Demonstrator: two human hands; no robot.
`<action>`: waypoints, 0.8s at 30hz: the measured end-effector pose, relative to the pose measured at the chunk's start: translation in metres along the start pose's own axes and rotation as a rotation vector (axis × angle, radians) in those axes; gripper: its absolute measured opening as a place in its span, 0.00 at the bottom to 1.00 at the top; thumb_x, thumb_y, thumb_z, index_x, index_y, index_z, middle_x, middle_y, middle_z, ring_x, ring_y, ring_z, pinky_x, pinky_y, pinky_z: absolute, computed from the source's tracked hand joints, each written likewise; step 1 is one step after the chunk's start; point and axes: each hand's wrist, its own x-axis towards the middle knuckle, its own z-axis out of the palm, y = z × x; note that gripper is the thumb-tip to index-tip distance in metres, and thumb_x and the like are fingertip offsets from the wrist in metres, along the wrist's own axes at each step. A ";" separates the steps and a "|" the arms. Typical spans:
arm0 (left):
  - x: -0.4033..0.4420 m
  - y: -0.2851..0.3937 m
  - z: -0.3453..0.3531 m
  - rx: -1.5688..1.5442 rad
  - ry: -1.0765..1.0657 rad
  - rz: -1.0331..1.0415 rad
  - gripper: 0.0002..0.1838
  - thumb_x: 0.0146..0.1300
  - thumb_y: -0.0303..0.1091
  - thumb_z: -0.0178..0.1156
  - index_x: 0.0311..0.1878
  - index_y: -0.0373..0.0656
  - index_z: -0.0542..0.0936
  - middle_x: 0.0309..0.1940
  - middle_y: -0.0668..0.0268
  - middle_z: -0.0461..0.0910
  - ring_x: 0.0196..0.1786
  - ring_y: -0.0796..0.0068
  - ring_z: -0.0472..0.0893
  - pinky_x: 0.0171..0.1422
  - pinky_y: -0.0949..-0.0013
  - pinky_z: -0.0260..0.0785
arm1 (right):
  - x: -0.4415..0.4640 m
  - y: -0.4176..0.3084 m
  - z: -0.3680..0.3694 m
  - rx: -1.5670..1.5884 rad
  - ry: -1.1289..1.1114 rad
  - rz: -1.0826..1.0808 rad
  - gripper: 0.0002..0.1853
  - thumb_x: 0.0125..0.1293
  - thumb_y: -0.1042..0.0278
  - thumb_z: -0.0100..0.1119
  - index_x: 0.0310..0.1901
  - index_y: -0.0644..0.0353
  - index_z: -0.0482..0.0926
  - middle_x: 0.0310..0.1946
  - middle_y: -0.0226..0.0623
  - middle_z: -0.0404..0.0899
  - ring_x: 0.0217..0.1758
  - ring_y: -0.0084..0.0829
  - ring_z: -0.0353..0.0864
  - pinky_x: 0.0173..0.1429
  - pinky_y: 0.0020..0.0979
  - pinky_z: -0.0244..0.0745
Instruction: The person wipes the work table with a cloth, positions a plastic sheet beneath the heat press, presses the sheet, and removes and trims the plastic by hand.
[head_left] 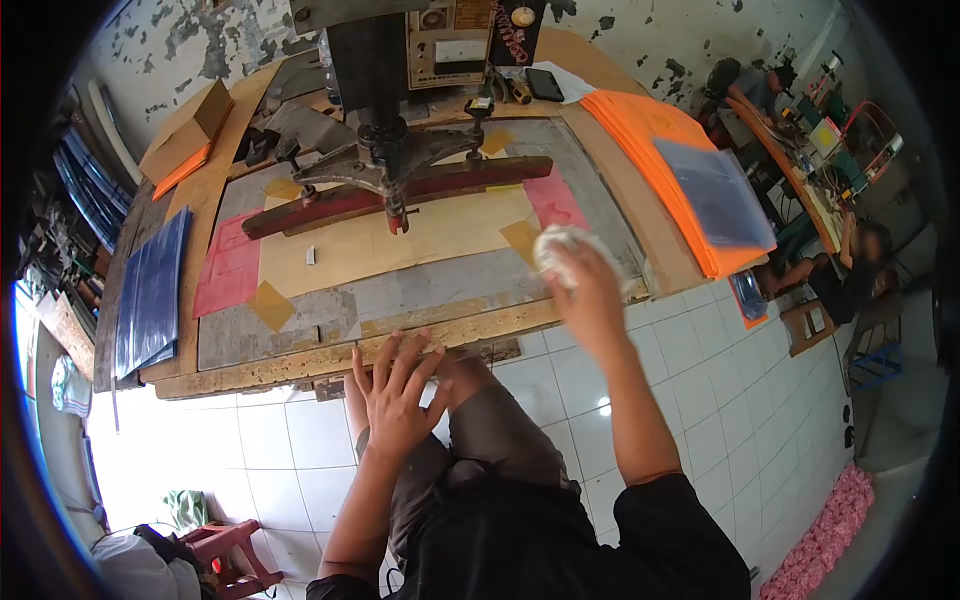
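Note:
My right hand (590,300) is closed round a crumpled white cloth (572,248), over the right part of the grey press bed (400,285). My left hand (398,385) rests with fingers spread on the wooden front edge (290,362) of the table. Beyond the hands, a pale yellow sheet (390,255) lies on the bed, with pink pieces (228,265) at its ends and brown tape squares (270,306) near its corners. A small white piece (310,256) sits on the sheet. Above it hangs the press head with a long red bar (400,195).
On the right lie a stack of orange sheets (640,130) and a clear plastic sheet (705,190). Dark blue plastic sheets (155,290) and a cardboard box (188,130) are on the left. A phone (543,84) lies at the back. Other people sit at the far right.

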 end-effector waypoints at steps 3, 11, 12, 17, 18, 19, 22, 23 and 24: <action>-0.007 -0.005 0.004 -0.058 0.004 0.007 0.24 0.66 0.45 0.75 0.65 0.59 0.86 0.75 0.73 0.81 0.84 0.57 0.71 0.93 0.32 0.36 | -0.012 -0.061 0.009 0.145 -0.167 -0.312 0.23 0.70 0.69 0.73 0.67 0.46 0.88 0.70 0.44 0.84 0.75 0.49 0.80 0.81 0.52 0.71; -0.005 -0.008 0.002 -0.093 0.013 0.012 0.26 0.64 0.41 0.75 0.66 0.57 0.85 0.74 0.70 0.82 0.84 0.55 0.71 0.93 0.35 0.39 | 0.037 0.016 0.000 0.004 -0.055 0.011 0.21 0.73 0.67 0.71 0.66 0.54 0.87 0.68 0.45 0.85 0.72 0.52 0.82 0.78 0.50 0.75; -0.006 -0.009 0.000 -0.107 0.017 0.008 0.25 0.64 0.40 0.75 0.66 0.57 0.86 0.74 0.70 0.82 0.84 0.55 0.71 0.93 0.35 0.40 | 0.027 0.009 0.003 -0.028 -0.028 -0.025 0.21 0.73 0.67 0.72 0.66 0.54 0.86 0.67 0.47 0.85 0.72 0.54 0.81 0.77 0.51 0.75; -0.012 -0.011 -0.009 -0.097 -0.029 -0.020 0.27 0.65 0.42 0.75 0.68 0.59 0.86 0.76 0.72 0.81 0.85 0.58 0.71 0.92 0.36 0.42 | -0.019 -0.021 -0.018 -0.023 -0.049 -0.112 0.21 0.72 0.68 0.73 0.66 0.53 0.86 0.66 0.50 0.84 0.72 0.56 0.81 0.76 0.52 0.75; -0.012 -0.010 -0.011 -0.077 -0.051 -0.008 0.27 0.64 0.42 0.75 0.68 0.59 0.86 0.77 0.72 0.81 0.85 0.58 0.70 0.92 0.35 0.41 | -0.026 -0.016 -0.024 -0.032 -0.040 -0.085 0.21 0.72 0.68 0.73 0.65 0.54 0.87 0.66 0.51 0.84 0.71 0.56 0.81 0.76 0.52 0.75; -0.012 -0.010 -0.011 -0.055 -0.073 0.005 0.28 0.64 0.43 0.75 0.69 0.59 0.86 0.77 0.73 0.80 0.85 0.58 0.70 0.92 0.34 0.40 | -0.031 -0.010 -0.030 -0.040 -0.031 -0.059 0.21 0.72 0.68 0.73 0.65 0.54 0.87 0.66 0.52 0.84 0.71 0.56 0.82 0.76 0.52 0.76; -0.004 0.000 -0.009 -0.097 -0.092 0.047 0.28 0.63 0.41 0.75 0.68 0.57 0.85 0.76 0.70 0.81 0.86 0.56 0.69 0.94 0.33 0.36 | -0.016 0.007 -0.035 -0.048 0.106 0.156 0.19 0.71 0.72 0.72 0.62 0.58 0.87 0.61 0.51 0.87 0.69 0.55 0.83 0.74 0.52 0.77; -0.002 0.003 -0.008 -0.091 -0.091 0.038 0.29 0.63 0.41 0.75 0.69 0.58 0.85 0.77 0.70 0.80 0.86 0.56 0.69 0.94 0.33 0.36 | -0.008 0.009 -0.031 -0.041 0.147 0.232 0.19 0.71 0.72 0.72 0.62 0.57 0.87 0.60 0.50 0.87 0.69 0.54 0.83 0.74 0.52 0.77; 0.000 0.008 -0.006 -0.086 -0.090 0.030 0.29 0.63 0.42 0.75 0.69 0.58 0.85 0.77 0.71 0.80 0.86 0.57 0.69 0.94 0.33 0.36 | -0.003 0.008 -0.019 -0.047 0.144 0.134 0.19 0.70 0.73 0.72 0.62 0.57 0.88 0.61 0.49 0.87 0.70 0.53 0.83 0.76 0.51 0.77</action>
